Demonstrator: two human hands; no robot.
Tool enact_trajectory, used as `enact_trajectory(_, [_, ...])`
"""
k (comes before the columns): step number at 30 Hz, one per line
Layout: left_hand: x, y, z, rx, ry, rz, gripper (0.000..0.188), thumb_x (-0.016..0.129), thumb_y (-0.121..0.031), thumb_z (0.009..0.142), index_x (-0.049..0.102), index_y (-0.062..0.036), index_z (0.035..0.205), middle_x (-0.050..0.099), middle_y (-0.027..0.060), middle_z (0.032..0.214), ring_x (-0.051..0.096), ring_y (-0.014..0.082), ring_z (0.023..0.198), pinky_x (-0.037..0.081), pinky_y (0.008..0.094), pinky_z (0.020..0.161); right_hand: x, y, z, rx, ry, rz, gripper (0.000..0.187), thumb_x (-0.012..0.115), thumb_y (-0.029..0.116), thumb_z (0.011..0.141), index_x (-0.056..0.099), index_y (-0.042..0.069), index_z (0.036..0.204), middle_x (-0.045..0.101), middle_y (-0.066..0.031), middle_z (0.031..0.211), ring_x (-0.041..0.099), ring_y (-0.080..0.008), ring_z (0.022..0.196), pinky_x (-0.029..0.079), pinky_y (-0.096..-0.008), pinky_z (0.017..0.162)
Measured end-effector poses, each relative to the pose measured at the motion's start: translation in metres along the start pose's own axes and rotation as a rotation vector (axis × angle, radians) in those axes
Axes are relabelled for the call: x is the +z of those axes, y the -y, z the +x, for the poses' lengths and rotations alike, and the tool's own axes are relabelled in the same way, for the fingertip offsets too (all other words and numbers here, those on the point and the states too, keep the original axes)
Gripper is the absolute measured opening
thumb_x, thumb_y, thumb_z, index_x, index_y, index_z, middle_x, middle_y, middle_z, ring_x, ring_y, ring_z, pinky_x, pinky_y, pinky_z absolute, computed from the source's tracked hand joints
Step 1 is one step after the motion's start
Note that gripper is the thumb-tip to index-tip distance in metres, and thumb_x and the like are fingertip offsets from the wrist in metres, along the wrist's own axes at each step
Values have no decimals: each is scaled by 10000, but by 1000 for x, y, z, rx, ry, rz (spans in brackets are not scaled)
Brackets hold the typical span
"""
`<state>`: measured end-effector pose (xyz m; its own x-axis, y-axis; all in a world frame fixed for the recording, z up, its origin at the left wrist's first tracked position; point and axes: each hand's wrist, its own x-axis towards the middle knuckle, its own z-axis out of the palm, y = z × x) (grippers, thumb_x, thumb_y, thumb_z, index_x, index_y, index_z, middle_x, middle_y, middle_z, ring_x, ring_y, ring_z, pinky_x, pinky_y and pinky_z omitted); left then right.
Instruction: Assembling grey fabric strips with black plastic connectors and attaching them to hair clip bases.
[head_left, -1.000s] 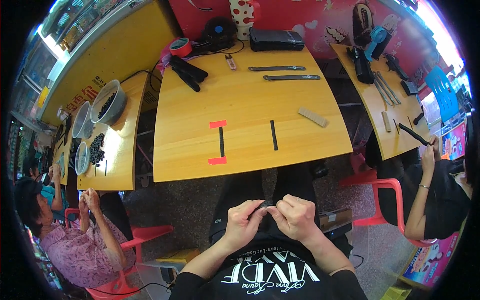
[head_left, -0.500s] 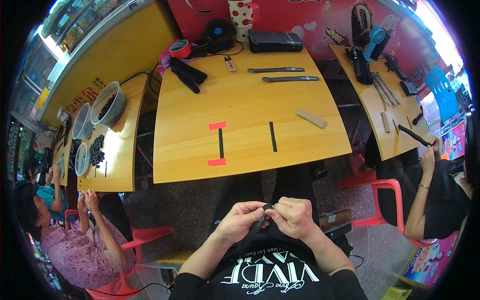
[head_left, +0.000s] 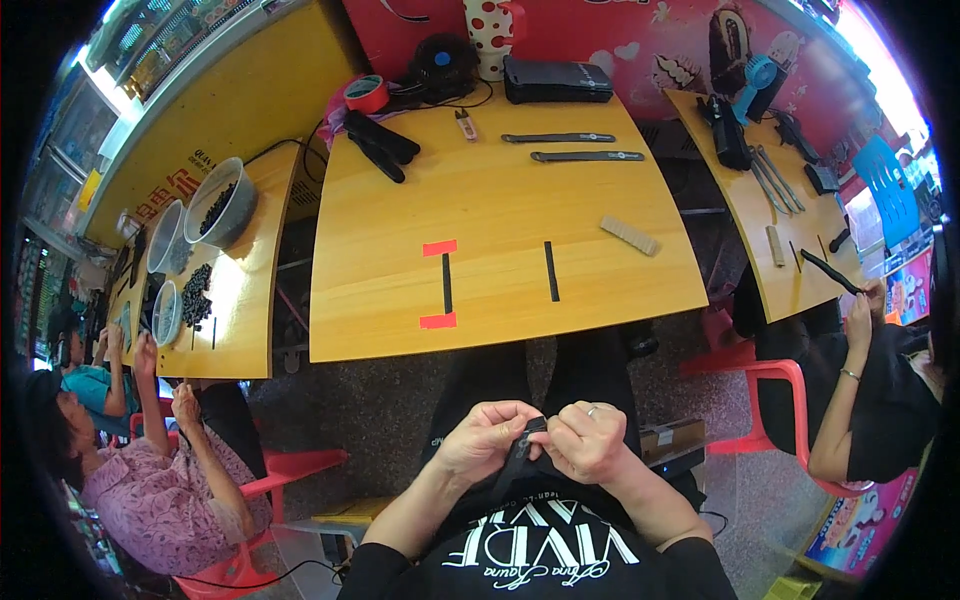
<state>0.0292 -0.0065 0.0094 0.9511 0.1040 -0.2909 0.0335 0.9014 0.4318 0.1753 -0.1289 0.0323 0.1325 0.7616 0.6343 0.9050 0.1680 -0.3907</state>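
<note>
In front of my body, below the table's near edge, both hands work on a dark strap point(head_left: 513, 462). My left hand point(head_left: 480, 440) pinches it near its upper end, where it looks folded over or passed through a small black piece. My right hand point(head_left: 592, 440) is closed in a fist against that same end, thumb and forefinger pressed on it. The fingers partly hide how the end is held. The strap's other end hangs toward my dark shirt.
On the wooden table point(head_left: 500, 205) lie two black strips point(head_left: 447, 285), one between red tape pieces point(head_left: 440, 247), a beige ridged block point(head_left: 629, 235), grey straps point(head_left: 588, 156), snips point(head_left: 466, 125) and a black case point(head_left: 557, 80). Co-workers sit at side tables; the left one holds bowls point(head_left: 222, 205).
My right hand has turned slightly, knuckles now higher, while the strap's end tilts upright between my fingers. At left, a co-worker's hands have moved apart, one raised.
</note>
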Motion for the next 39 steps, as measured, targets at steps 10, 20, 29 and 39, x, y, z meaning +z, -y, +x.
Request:
enact_trajectory(10, [12,-44,13,-176,97,498,247,604,-179,929,679,53,893,677,98,794,655,169,748,528,271,719,-15,1,21,-213,175,-165,309,676,292,785,491,128,600,392,3,572,468,-114,472,353,-248,427])
enact_trajectory(20, [0,-23,3,-32,-168,406,247,566,-162,949,691,34,868,659,76,783,592,127,694,487,258,657,0,18,0,-250,211,-214,295,682,295,778,510,121,614,396,10,576,469,-106,482,339,-243,430])
enact_trajectory(29, [-4,-15,1,14,-124,281,251,515,-175,980,642,42,995,642,69,899,598,118,840,495,263,757,2,8,13,-80,213,-136,337,711,335,752,501,114,608,425,-6,578,492,-130,484,341,-265,425])
enact_trajectory(39, [-8,-9,-11,97,-183,500,236,543,-168,969,661,36,991,664,54,844,595,91,772,495,238,708,2,18,4,-328,158,-185,331,674,327,812,499,130,612,413,12,586,465,-99,484,332,-228,429])
